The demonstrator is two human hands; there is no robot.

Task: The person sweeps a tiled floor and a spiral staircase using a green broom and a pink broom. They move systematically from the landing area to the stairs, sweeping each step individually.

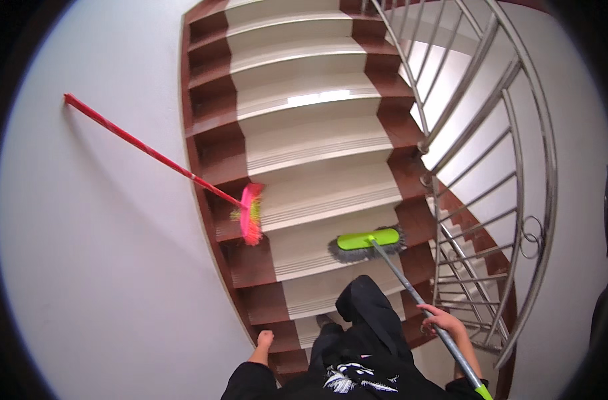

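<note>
My right hand [445, 320] is wrapped around the grey handle [406, 284] of a broom. The broom's lime-green head [359, 241], with grey bristles, is over a stair step ahead, right of the middle. Lower left, my left hand [265, 340] is curled into a fist beside the wall, with nothing visible in it. Farther up, a second broom leans against the wall by its red handle [134, 142]. Its pink head [245, 215], with red and yellow bristles, rests at the left side of the steps, apart from both hands.
A curved staircase [314, 185] with pale treads and red-brown borders rises ahead. A white wall [114, 240] bounds it on the left. Along the right runs a metal railing [547, 150] with bars and rings; lower stairs [476, 250] show through it. My bent knee [366, 295] is just below the green broom head.
</note>
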